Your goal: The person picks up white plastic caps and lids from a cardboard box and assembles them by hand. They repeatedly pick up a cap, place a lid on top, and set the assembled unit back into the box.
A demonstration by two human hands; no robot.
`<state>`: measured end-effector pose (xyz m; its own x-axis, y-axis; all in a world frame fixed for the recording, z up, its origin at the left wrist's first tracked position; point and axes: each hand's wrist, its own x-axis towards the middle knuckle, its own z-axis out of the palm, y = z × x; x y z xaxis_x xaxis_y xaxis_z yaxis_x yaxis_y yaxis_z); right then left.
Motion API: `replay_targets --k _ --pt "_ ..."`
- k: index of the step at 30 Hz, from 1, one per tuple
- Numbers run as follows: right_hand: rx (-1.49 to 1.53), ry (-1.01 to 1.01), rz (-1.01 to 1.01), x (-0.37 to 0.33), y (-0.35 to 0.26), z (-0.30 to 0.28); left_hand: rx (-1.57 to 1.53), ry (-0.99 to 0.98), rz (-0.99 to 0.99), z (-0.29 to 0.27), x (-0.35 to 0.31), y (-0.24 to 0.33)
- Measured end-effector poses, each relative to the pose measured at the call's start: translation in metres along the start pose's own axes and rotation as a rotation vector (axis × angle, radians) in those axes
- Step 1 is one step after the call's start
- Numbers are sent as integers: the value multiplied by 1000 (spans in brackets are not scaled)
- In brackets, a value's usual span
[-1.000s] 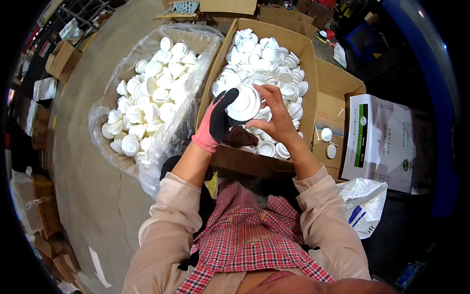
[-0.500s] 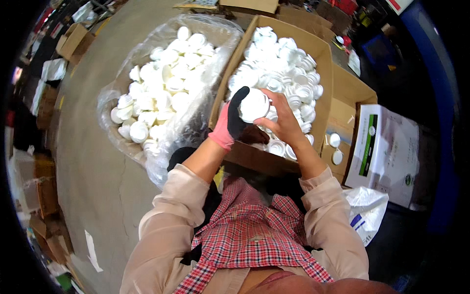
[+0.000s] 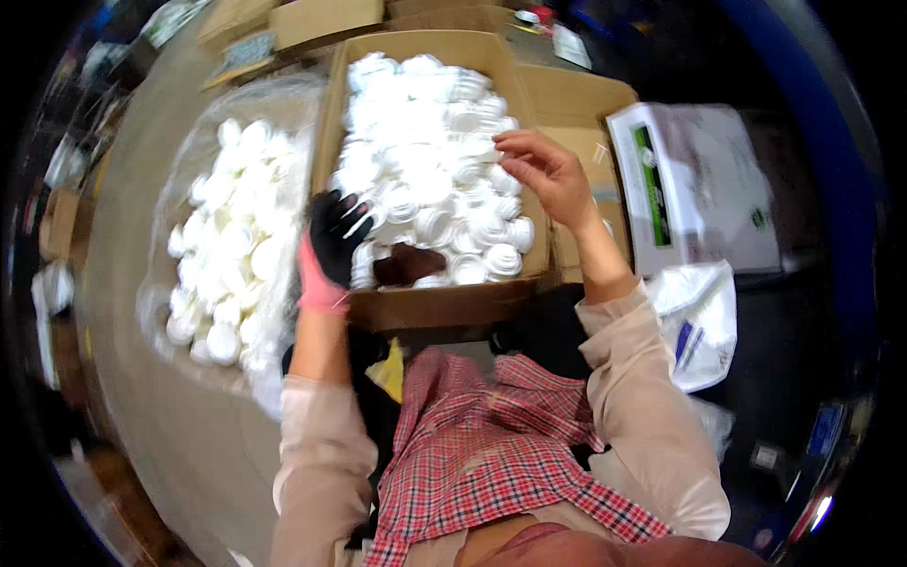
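Note:
A cardboard box (image 3: 430, 307) full of white round plastic pieces like lids (image 3: 435, 161) stands in front of me. At its near left edge is my left hand (image 3: 333, 236), in a pink and black glove, fingers apart and no piece seen in them. My bare right hand (image 3: 550, 175) hovers over the box's right side, fingers stretched out, holding nothing. A dark brown rag (image 3: 408, 266) lies on the pieces by the near wall. Left of the box, a bag-lined container (image 3: 156, 302) holds more white round pieces (image 3: 236, 236).
Right of the box are an open cardboard carton (image 3: 576, 104), a white printed box (image 3: 704, 189) and a white plastic bag (image 3: 694, 321). More cardboard (image 3: 326, 24) lies beyond the far end. Grey floor (image 3: 208, 435) shows at left.
The white round piece held between both hands is no longer in them. My hands have parted, the left to the box's left edge, the right over its right side. The view has swung right.

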<state>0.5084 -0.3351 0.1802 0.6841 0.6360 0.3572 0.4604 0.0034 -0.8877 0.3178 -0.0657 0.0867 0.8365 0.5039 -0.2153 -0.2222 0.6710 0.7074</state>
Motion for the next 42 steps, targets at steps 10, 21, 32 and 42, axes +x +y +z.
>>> replay_targets --k 10,21,32,42 --pt "-847 115 926 -138 302 -209 477 -66 -57 61 -10 -19" --pt "-1183 75 1107 -217 523 -219 614 134 -271 95 14 -43" --pt "-1117 164 1407 -219 481 -181 1560 -525 246 129 -1 -43" --pt "-579 470 551 -86 270 -184 627 -264 -239 94 -24 -53"
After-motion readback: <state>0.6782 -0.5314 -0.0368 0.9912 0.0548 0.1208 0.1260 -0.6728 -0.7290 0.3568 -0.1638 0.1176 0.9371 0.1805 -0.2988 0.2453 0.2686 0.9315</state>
